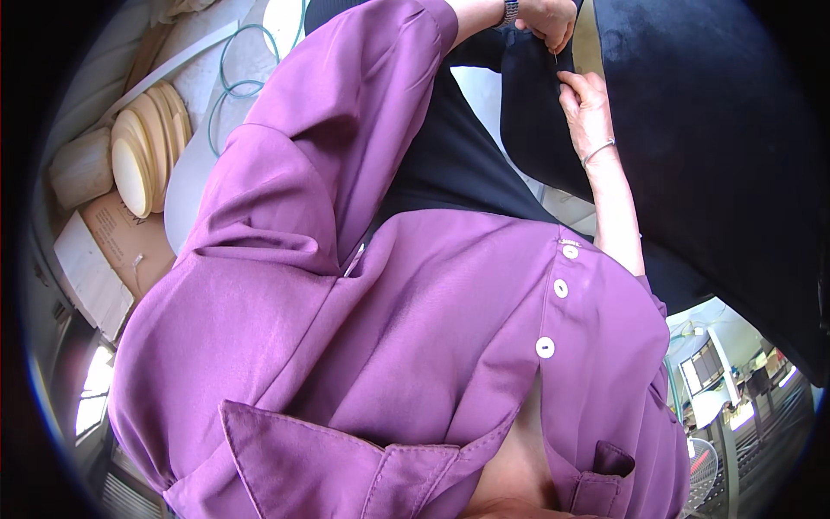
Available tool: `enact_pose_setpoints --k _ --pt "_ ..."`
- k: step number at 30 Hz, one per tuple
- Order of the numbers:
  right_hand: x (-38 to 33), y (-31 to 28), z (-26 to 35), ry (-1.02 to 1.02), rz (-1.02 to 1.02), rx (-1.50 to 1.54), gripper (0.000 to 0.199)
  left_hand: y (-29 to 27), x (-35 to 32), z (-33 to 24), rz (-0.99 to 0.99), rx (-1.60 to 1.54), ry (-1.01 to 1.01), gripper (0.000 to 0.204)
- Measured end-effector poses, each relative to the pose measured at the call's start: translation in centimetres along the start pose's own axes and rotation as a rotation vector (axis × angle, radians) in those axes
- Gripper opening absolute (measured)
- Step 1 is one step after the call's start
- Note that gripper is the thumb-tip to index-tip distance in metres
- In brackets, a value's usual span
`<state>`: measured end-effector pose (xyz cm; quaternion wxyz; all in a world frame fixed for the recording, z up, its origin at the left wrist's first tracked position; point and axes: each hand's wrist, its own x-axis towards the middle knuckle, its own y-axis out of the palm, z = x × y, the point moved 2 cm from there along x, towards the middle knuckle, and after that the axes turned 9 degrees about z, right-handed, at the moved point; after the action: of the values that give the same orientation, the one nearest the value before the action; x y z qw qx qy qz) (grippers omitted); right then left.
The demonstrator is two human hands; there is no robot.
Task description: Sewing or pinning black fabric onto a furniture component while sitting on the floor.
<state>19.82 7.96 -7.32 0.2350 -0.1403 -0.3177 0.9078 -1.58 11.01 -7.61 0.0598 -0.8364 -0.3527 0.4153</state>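
A large sheet of black cloth (700, 130) spreads over the right side, with a tan strip (588, 41) along its upper part. My left hand (546, 22), with a metal watch at its wrist, is closed in a pinch at the top, beside that strip. A thin, pale sliver (556, 57) shows just below its fingertips; whether it is a needle or a thread I cannot tell. Just below, my right hand (588, 108), wearing a bangle, has its fingers curled and pressed together against the black cloth. What lies between its fingertips is hidden.
Stacked round cream-coloured discs (147, 151) stand on the left by a cardboard box (121, 229). A thin green hose (238, 86) loops across the floor near them. At the lower right are a fan (702, 463) and a light-coloured frame (724, 368).
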Motion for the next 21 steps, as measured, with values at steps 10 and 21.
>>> enact_pose_setpoints --k 10,21 --pt "0.7 0.4 2.7 -0.055 0.011 -0.06 0.019 1.8 6.3 10.5 0.182 -0.546 0.687 0.021" --pt "-0.1 -0.7 1.4 -0.023 -0.002 -0.161 0.022 -0.7 -0.6 0.7 0.075 -0.172 0.052 0.014"
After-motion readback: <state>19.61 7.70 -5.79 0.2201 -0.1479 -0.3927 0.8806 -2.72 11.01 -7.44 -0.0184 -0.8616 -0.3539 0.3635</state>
